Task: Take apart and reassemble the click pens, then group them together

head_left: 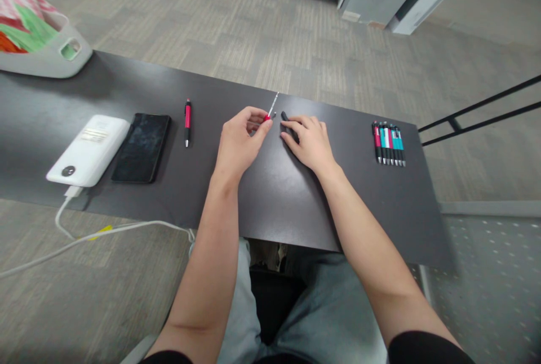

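Left hand (240, 141) over the dark table (291, 200), thumb and fingertips pinching a red pen part (267, 118); thin pale rod (274, 103) juts from it. Right hand (313, 143) low, thumb and fingers gripping a black piece (289, 128) just beside. I'd advise a light pinch, rod kept unbent, both parts low.

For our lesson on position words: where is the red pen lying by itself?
In the head view, the lone red pen lies left of centre on the dark table, between the black phone and the left hand.
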Tool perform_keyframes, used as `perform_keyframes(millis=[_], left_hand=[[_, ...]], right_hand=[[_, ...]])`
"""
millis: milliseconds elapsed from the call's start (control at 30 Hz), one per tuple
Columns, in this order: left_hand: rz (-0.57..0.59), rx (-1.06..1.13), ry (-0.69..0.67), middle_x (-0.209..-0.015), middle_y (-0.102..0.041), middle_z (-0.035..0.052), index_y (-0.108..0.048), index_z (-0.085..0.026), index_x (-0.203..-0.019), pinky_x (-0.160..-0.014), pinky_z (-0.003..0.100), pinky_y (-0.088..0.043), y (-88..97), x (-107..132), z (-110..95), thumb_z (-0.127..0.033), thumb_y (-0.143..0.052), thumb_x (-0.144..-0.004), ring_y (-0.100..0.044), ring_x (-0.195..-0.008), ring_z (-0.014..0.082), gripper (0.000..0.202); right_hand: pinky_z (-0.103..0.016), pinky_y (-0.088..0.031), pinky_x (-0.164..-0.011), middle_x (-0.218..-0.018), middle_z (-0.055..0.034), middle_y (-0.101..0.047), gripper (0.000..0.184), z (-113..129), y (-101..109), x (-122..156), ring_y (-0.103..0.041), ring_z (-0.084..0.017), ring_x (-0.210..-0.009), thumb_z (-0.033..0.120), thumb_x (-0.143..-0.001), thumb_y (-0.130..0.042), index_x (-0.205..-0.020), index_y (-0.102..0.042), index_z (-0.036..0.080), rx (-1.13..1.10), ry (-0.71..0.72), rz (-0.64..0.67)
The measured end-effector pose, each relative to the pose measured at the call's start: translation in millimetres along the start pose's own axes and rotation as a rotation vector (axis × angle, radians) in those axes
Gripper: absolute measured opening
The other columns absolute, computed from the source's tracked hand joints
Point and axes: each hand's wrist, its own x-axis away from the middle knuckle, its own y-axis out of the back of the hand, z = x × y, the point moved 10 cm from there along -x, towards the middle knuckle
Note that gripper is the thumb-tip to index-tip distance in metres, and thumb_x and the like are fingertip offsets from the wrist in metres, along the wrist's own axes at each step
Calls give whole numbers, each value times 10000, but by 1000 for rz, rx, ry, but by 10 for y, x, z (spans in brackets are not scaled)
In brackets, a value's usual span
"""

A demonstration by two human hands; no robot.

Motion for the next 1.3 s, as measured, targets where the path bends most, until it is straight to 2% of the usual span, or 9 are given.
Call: perform_keyframes(millis=[100,200,300,400,600,700,867,1100,1300], left_hand=[[6,4,8,-1073,-896,33,-814,-254,-1107,-820,294,-696,-6,-4,4,-221,-810,-1049,-824,-950,205,67],[11,14,3,-1069,-893,32,-810,-250,-1102,-841,305,-696,-13,-4,-1,-207,-808,-1043,-814,-947,203,73],[16,22,-9,-1065,-889,31,-805,-249,-1088,-871,316,-697,-21,0,-4,-197,-804,-1047,-811,-951,201,67],[21,24,-14,-1067,-886,32,-802,-252,-1077,-885,324,-700,-32,4,1,-189,-803,-1049,-814,-965,205,69],[33,16,-11,-1058,-888,30,-808,-261,-1075,-880,331,-710,-49,2,4,-203,-809,-1041,-820,-974,214,67],[43,9,-6,-1042,-887,27,-802,-262,-1055,-906,343,-711,-65,-1,-6,-208,-817,-1028,-819,-967,217,62],[82,10,-24,-1038,-893,25,-809,-256,-1027,-998,374,-695,-118,13,-31,-215,-827,-1019,-821,-948,215,45],[181,27,-71,-1083,-923,41,-871,-255,-1049,-1037,395,-695,-217,48,-74,-250,-849,-1010,-855,-992,245,45],[185,3,-97,-1108,-936,48,-897,-258,-1062,-1041,396,-705,-241,57,-106,-232,-849,-991,-860,-1008,248,90]], right_hand=[[-607,-544,-1186,-1446,-154,-855,237,-136,21,-36,-731,-399,-1328,334,-1148,-704,-1308,-870,281,-124,-49,-70],[-501,-606,-1059,-1183,-83,-857,83,-372,87,-77,-757,-300,-1064,354,-1082,-755,-1122,-783,287,-378,-110,-226],[-405,-608,-913,-963,-2,-748,200,-580,129,-98,-693,-221,-879,432,-1004,-837,-1057,-698,298,-637,-135,-358],[-371,-592,-835,-875,35,-672,326,-675,114,-119,-646,-188,-802,508,-953,-904,-1021,-654,311,-827,-154,-387],[-365,-656,-890,-846,44,-707,495,-643,76,-134,-809,-211,-934,566,-878,-1001,-898,-578,310,-1073,-173,-352],[-390,-695,-923,-936,31,-814,498,-634,69,-114,-846,-227,-983,616,-867,-1028,-1047,-656,339,-1111,-201,-334],[-424,-737,-957,-1290,-32,-912,621,-664,108,-80,-891,-254,-1096,731,-907,-1007,-1336,-720,387,-1096,-198,-322],[-455,-759,-1010,-1387,-52,-902,680,-782,215,-64,-887,-295,-1248,842,-939,-943,-1406,-754,385,-1063,-160,-404],[-498,-754,-1016,-1392,-45,-900,638,-616,364,1,-885,-300,-1206,832,-958,-930,-1381,-775,381,-1018,-189,-443]])
